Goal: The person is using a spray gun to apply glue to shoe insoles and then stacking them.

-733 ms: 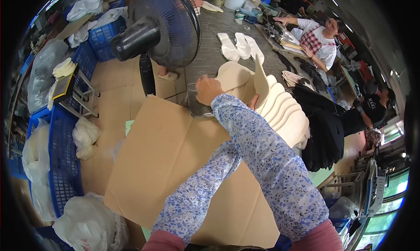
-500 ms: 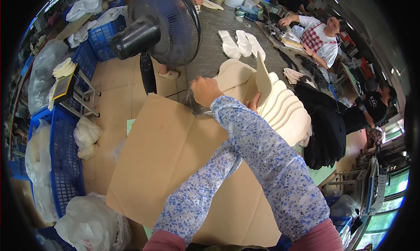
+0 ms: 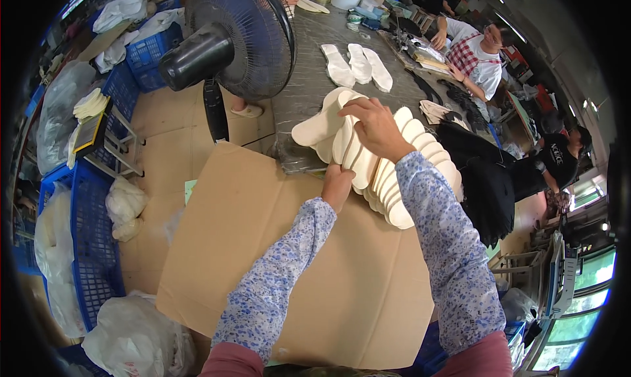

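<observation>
Here, left hand (image 3: pixel 336 188) pinches pale insole (image 3: pixel 344 139) by near end, at near edge of desk (image 3: pixel 303 68); right hand (image 3: pixel 377 129) half-curled above, hold cannot tell. Insole points near-to-far between hands; more insoles (image 3: pixel 430 155) fan right.

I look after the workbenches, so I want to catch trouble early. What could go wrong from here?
The fanned row of cream pieces overlaps, so a bump from the right hand might send it sliding. The left hand grips ends by the near edge of the table; a piece might slip onto the cardboard sheet. The black fan faces the table; if running, it could perhaps stir the thin pieces.
</observation>
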{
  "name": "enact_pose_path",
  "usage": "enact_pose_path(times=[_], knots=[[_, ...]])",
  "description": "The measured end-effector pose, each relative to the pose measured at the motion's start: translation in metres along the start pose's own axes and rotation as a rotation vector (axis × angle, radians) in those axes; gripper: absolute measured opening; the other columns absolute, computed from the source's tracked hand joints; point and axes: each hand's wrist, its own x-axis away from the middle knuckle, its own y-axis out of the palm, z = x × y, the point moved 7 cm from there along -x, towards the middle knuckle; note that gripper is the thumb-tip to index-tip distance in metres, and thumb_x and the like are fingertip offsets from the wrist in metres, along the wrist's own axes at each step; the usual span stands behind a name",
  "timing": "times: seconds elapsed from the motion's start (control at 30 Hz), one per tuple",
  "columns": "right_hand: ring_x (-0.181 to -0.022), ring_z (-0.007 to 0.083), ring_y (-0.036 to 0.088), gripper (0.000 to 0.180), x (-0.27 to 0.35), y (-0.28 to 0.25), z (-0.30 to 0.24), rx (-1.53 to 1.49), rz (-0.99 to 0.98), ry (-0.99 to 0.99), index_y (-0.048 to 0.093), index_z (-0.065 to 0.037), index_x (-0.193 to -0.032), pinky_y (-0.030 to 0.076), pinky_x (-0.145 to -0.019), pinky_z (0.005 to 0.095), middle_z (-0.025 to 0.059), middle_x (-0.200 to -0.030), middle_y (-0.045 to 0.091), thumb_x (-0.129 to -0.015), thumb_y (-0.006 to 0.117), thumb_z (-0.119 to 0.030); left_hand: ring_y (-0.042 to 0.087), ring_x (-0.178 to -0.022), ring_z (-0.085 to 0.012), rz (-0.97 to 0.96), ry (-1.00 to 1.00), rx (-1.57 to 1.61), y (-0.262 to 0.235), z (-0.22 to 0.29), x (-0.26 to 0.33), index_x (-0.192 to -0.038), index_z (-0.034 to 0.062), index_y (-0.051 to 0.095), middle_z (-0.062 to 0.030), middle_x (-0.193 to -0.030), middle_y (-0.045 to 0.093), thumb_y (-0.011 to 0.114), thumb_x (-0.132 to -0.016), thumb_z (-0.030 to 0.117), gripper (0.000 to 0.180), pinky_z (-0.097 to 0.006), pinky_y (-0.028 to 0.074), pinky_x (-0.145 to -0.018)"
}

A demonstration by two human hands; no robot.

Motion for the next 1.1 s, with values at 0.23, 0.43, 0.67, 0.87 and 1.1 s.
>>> enact_pose_path(times=[0.23, 0.43, 0.67, 0.87, 1.1], knots=[[-0.089, 0.0349, 0.062, 0.03, -0.024, 0.001, 0.126, -0.087, 0.044, 0.316, 0.068, -0.009, -0.099, 0.048, -0.082, 0.039, 0.016, -0.097, 0.064, -0.074, 0.051, -0.004, 0.059, -0.096, -0.0222, -0.027, -0.114, 0.301, 0.008, 0.01, 0.012, -0.118, -0.0052, 0.047, -0.0126, -0.11, 0.057, 0.049, -0.079, 0.0, 0.039, -0.036, 0.05, -0.085], [-0.093, 0.0305, 0.064, 0.029, -0.016, 0.025, 0.163, -0.169, -0.098, 0.516, 0.068, -0.008, -0.102, 0.048, -0.083, 0.0353, 0.0175, -0.097, 0.066, -0.077, 0.055, -0.013, 0.056, -0.106, -0.0256, -0.03, -0.115, 0.276, -0.008, 0.025, 0.014, -0.121, -0.0098, 0.043, -0.0163, -0.118, 0.054, 0.044, -0.081, -0.002, 0.041, -0.039, 0.049, -0.089], [-0.105, 0.0267, 0.058, 0.038, -0.039, 0.066, 0.186, -0.269, -0.193, 0.502, 0.058, -0.003, -0.116, 0.043, -0.092, 0.0329, 0.0177, -0.111, 0.062, -0.081, 0.048, -0.014, 0.057, -0.097, -0.0135, -0.062, -0.113, -0.205, -0.02, 0.009, 0.007, -0.118, -0.0051, 0.05, -0.0097, -0.114, 0.057, 0.045, -0.079, -0.001, 0.039, -0.026, 0.048, -0.08], [-0.1, 0.0185, 0.054, 0.044, -0.061, 0.101, 0.196, -0.859, -0.283, 0.473, 0.051, 0.001, -0.123, 0.041, -0.088, 0.0269, 0.0065, -0.109, 0.059, -0.082, 0.047, -0.015, 0.051, -0.105, -0.0137, -0.132, 0.195, -0.241, -0.006, 0.03, 0.006, -0.122, -0.0037, 0.048, -0.007, -0.116, 0.054, 0.044, -0.08, -0.001, 0.043, -0.027, 0.041, -0.091], [-0.096, 0.0308, 0.06, 0.034, -0.06, 0.089, 0.244, -0.016, -0.272, 0.401, 0.063, -0.003, -0.103, 0.047, -0.081, 0.0396, 0.018, -0.101, 0.061, -0.083, 0.047, -0.025, 0.057, -0.106, -0.024, -0.121, -0.158, 0.322, -0.001, 0.033, -0.006, -0.123, -0.0048, 0.037, -0.0152, -0.121, 0.051, 0.044, -0.082, 0.002, 0.043, -0.039, 0.05, -0.088]])
